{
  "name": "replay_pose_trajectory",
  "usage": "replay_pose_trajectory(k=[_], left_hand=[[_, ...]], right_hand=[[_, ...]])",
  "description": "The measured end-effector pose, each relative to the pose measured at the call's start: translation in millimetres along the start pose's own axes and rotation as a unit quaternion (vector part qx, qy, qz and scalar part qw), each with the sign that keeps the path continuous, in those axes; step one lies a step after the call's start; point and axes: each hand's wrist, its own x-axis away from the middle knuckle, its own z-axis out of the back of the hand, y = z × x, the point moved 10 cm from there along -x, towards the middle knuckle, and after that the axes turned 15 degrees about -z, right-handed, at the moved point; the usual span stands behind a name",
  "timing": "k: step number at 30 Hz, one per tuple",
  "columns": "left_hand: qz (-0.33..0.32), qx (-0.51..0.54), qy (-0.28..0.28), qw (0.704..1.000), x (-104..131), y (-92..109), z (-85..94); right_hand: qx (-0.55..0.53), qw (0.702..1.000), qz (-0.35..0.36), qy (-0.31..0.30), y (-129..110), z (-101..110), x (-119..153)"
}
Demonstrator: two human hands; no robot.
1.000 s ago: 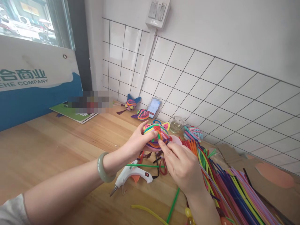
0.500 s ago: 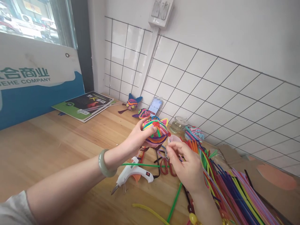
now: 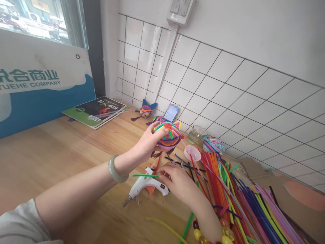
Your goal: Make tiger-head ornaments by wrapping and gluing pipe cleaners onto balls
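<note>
Over the middle of the wooden table (image 3: 45,149), head view: left hand (image 3: 149,140) has the pipe-cleaner ornament (image 3: 174,135), thumb on the front face near the red rosette (image 3: 167,125), other fingers mostly hidden behind it. Grip reads as firm pinch; ornament looks held up off the wood, dark tassels (image 3: 167,152) hanging below, yellow-edged ear (image 3: 177,124) at upper right. Right hand (image 3: 175,179) is lower and nearer the wearer, apart from the ornament, fingers curled, fingertips at the right end of a short green pipe cleaner (image 3: 143,175). Can't tell if it's actually pinched or only touched. That stem passes across the white glue gun (image 3: 136,188), nozzle pointing down-left; orange piece (image 3: 150,190) beside the handle. Pink bowl (image 3: 193,159) with small bits inside sits right of the ornament, lidded glass jar (image 3: 195,135) behind it, big fan of pipe cleaners (image 3: 266,210) to the right. Two finished-looking ornaments at the back: blue-eared one (image 3: 146,110), plus another partly hidden behind the held piece (image 3: 159,119). My read on step: left side steadies the work, right side is at the loose green stem. Next move calls for a definite thumb-and-finger pinch on that stem, lifted clear of the glue gun, ornament kept steady. Whether the nozzle is hot: can't tell, so treat as hot.
</note>
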Motion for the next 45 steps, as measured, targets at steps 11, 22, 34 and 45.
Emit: replay_pose_trajectory(k=[11, 22, 34, 45], left_hand=[[-0.007, 0.016, 0.019, 1.0, -1, 6, 4.1], [-0.097, 0.001, 0.062, 0.993, -16, 49, 23.4], [-0.029, 0.028, -0.021, 0.999, -6, 19, 0.9], [0.113, 0.062, -0.05, 0.99, 36, -30, -31.6]], right_hand=[[0.08, 0.995, -0.06, -0.005, 30, -7, -17], [-0.009, 0.999, -0.053, -0.007, 17, 31, 20], [0.002, 0.966, -0.034, 0.256, 60, 89, 32], [-0.043, 0.868, 0.186, 0.458, -18, 100, 76]])
